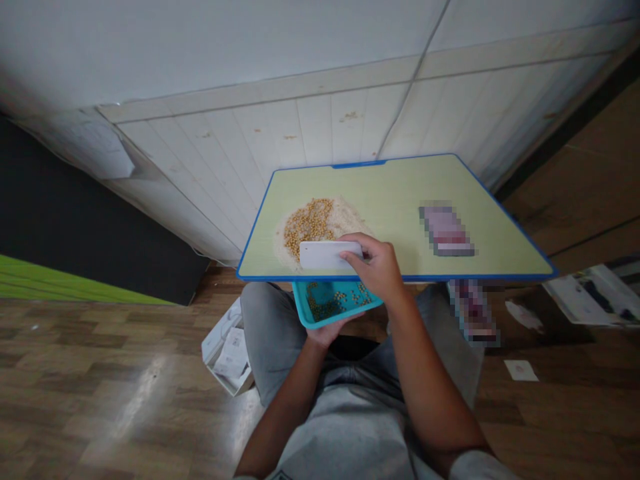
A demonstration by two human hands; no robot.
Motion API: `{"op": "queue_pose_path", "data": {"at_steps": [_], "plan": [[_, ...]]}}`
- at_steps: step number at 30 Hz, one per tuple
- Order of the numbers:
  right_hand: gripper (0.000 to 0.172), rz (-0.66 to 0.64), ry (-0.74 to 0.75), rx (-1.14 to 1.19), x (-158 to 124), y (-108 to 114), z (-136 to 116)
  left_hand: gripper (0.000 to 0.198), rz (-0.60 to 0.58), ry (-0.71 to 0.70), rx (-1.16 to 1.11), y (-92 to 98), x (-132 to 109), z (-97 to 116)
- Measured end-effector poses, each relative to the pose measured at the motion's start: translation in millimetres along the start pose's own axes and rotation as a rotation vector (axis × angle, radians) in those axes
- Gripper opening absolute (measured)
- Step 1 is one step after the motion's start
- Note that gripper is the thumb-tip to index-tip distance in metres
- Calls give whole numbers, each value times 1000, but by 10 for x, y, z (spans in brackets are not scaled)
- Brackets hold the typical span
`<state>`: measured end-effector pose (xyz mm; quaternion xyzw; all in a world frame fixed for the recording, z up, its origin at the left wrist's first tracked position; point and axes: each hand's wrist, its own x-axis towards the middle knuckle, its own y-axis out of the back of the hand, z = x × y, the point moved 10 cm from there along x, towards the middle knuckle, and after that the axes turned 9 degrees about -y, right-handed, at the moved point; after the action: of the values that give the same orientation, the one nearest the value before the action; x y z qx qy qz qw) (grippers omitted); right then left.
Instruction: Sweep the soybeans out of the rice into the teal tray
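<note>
A flat white scraper (323, 255) is pinched in my right hand (377, 263), standing on its edge at the near side of a heap of yellow soybeans (310, 223). Pale grains (347, 217) lie spread around and beside the beans on the table (390, 190). Below the table's front edge, my left hand (327, 331) grips a turquoise tray (303, 310) from underneath; most of its fingers are hidden by the tray. Some beans (340, 297) lie scattered on the tray's bottom.
A pixelated flat object (447, 230) lies on the table's right side. An open white box with papers (230, 353) stands on the floor at the left. At the right, the floor holds a white card (521, 371) and a white container (595, 293). The wall (325, 127) rises behind the table.
</note>
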<state>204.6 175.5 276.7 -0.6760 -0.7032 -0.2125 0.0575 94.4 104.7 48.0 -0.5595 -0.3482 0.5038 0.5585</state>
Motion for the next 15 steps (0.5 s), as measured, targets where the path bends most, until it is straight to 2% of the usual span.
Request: {"op": "queue_pose_path", "data": {"at_steps": [6, 12, 15], "plan": [[22, 24, 1, 19, -3, 18, -12, 95, 18, 7, -23, 35, 21, -6], [23, -42, -15, -1, -48, -2, -58, 95, 12, -3, 2, 33, 2, -14], [23, -23, -33, -22, -37, 9, -33, 93, 21, -2, 4, 37, -7, -10]]}}
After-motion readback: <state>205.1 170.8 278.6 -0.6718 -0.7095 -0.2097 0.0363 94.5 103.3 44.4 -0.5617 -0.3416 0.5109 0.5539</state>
